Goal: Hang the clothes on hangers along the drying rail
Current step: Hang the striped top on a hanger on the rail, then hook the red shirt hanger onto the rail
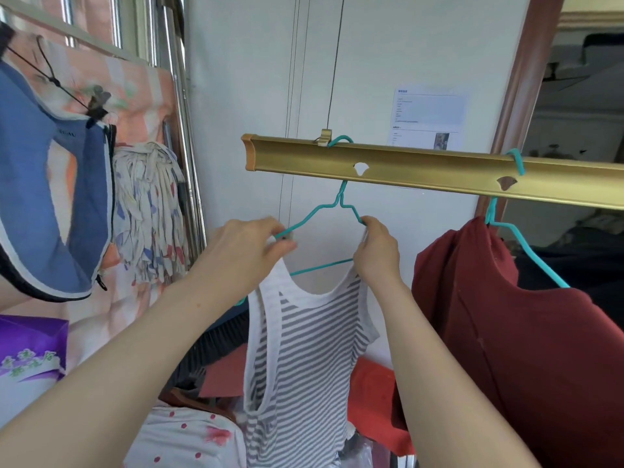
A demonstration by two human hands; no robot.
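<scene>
White plaster wall [388, 62] fills the space ahead of you, and a long gold metal drying rail [439, 167] runs across it at a slight slant. On your right, a dark red garment [506, 332] hangs from the rail on a teal hanger. Nearer the rail's left end, directly before you, a grey-and-white striped sleeveless top [304, 349] hangs on a teal wire hanger [317, 211] whose hook is over the rail. At the far left a blue fabric bag [33, 197] hangs beside a rag mop head [152, 211]. Your left hand [250, 248] pinches the top's white strap against the hanger's left arm, fingers curled. Your right hand [376, 251] grips the other strap at the hanger's right shoulder. A printed paper notice [429, 113] is stuck to the wall above the rail.
</scene>
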